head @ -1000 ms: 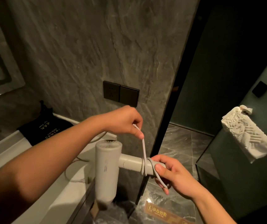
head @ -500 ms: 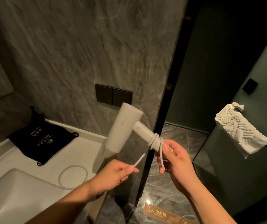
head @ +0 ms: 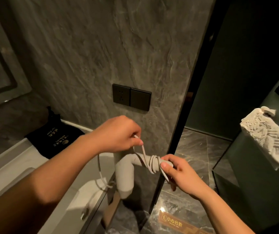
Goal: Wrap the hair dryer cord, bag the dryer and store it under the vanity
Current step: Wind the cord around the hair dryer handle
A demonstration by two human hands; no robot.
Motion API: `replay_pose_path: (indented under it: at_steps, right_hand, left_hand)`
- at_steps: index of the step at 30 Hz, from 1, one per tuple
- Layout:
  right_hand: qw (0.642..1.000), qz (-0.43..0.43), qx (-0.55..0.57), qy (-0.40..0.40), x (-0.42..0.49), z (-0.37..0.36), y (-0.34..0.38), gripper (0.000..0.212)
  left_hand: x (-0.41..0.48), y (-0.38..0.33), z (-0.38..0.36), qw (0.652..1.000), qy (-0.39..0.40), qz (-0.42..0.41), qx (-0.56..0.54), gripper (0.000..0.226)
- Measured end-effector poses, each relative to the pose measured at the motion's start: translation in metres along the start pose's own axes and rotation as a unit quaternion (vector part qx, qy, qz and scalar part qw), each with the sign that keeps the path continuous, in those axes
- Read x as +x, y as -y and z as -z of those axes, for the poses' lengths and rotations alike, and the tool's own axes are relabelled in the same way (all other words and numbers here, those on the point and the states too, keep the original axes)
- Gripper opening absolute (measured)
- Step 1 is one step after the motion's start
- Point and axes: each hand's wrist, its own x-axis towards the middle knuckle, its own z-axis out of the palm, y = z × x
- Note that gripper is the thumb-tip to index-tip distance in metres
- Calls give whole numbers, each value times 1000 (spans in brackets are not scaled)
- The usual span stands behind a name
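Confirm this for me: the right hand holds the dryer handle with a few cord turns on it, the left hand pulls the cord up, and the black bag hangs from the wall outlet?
Not quite: in the head view the black bag lies flat on the vanity counter, left of the wall outlet. The rest is right.

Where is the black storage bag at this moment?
In the head view the black bag lies flat on the white vanity top, at the left against the grey stone wall, behind the left hand and below-left of the wall socket.
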Motion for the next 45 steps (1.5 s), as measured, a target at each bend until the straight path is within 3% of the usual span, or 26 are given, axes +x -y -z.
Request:
replay_pose_path:
  at_steps: [4, 8, 11, 14, 16, 18, 20, 22, 24, 26, 28, 30, 33, 36, 40, 42, 44, 45]
  right_hand:
    - [984, 31, 68, 161, -5, 15, 19, 29]
    - [946, 66, 223, 227, -10, 22, 25, 49]
    - [925, 82, 324, 181, -14, 24, 26, 54]
    - [912, 67, 396, 84, -14, 19, 27, 50]
    - [914, 47, 404, 2, -11, 13, 27, 38]
    - [931, 37, 356, -77, -6, 8, 24, 31]
    - [957, 34, 250, -145, -2, 4, 18, 25]
    - [972, 17, 127, -195, 2, 1, 9, 15]
    - [978, -6, 18, -210, 5, -1, 0, 12]
    - [983, -24, -49, -177, 3, -3, -8, 16]
    - [991, -24, -73, -112, -2, -4, -9, 19]
    - [999, -19, -26, -25, -9, -3, -4, 20]
    - [986, -11, 130, 101, -19, 5, 3, 32]
    - [949, 16, 267, 169, -24, 13, 9, 43]
    - [886, 53, 421, 187, -34, 14, 20, 52]
    - [885, 53, 446, 120, -36, 11, 28, 58]
    - [904, 41, 424, 9, -33, 10, 36, 57]
    - [915, 44, 399, -44, -29, 9, 37, 51]
  left_hand:
    - [23, 22, -2, 985, 34, -8, -167, 22]
    - [26, 40, -37, 934, 110, -3, -340, 12]
    - [16, 42, -79, 874, 136, 64, -462, 18]
    - [-2, 11, -119, 747, 131, 145, -635, 18]
    - [-22, -16, -136, 703, 77, 143, -692, 25]
    - [-34, -26, -142, 730, 20, 159, -664, 27]
    - [-34, -25, -131, 825, -28, 165, -539, 34]
    - [-36, -21, -110, 926, -33, 119, -357, 45]
    - [-37, -17, -83, 980, -5, 78, -181, 43]
    - [-33, -17, -50, 997, 22, 54, -52, 38]
    - [-20, -17, -23, 999, 41, 24, 3, 26]
    - [-2, -13, -3, 998, 64, 0, -5, 21]
    - [21, 8, 2, 988, 96, 0, -123, 17]
    - [30, 27, -16, 944, 115, 8, -309, 3]
    - [14, 22, -84, 847, 122, 31, -517, 27]
    - [-1, 10, -123, 774, 99, 55, -623, 24]
    - [-13, -5, -148, 690, 75, 116, -711, 30]
    - [-17, -14, -153, 663, 65, 149, -730, 31]
